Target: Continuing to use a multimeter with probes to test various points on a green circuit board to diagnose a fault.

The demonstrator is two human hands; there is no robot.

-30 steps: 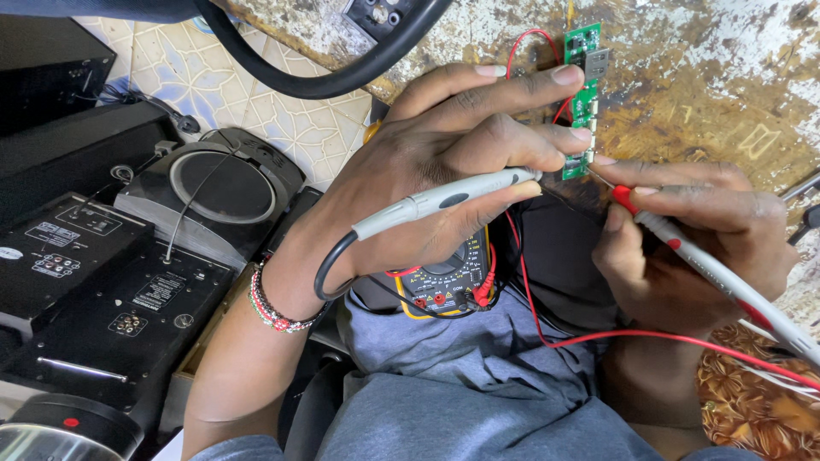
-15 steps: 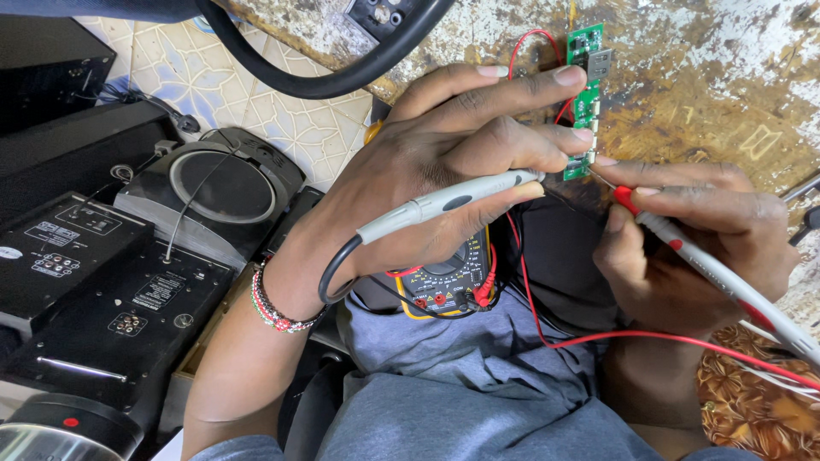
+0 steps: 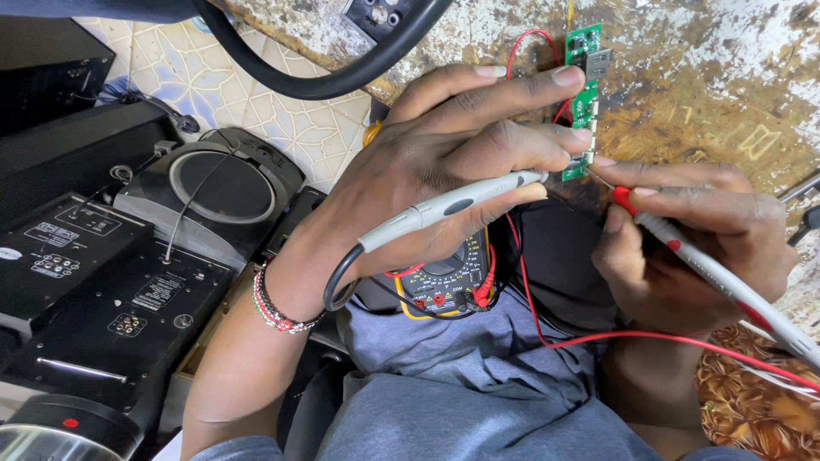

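Left hand (image 3: 461,162) grips my grey probe (image 3: 453,205) and the green circuit board (image 3: 582,102); board's long axis runs 12-to-6, right hand (image 3: 692,248) pinching the red probe (image 3: 675,243) from 4 o'clock.

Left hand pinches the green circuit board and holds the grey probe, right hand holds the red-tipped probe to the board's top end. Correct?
Not quite. In the head view the right hand puts the red-tipped probe to the bottom end of the green circuit board, not the top. The left hand does pinch the board and hold the grey probe.

Circuit board (image 3: 583,94) above multimeter (image 3: 444,277); speaker (image 3: 209,192) far left.
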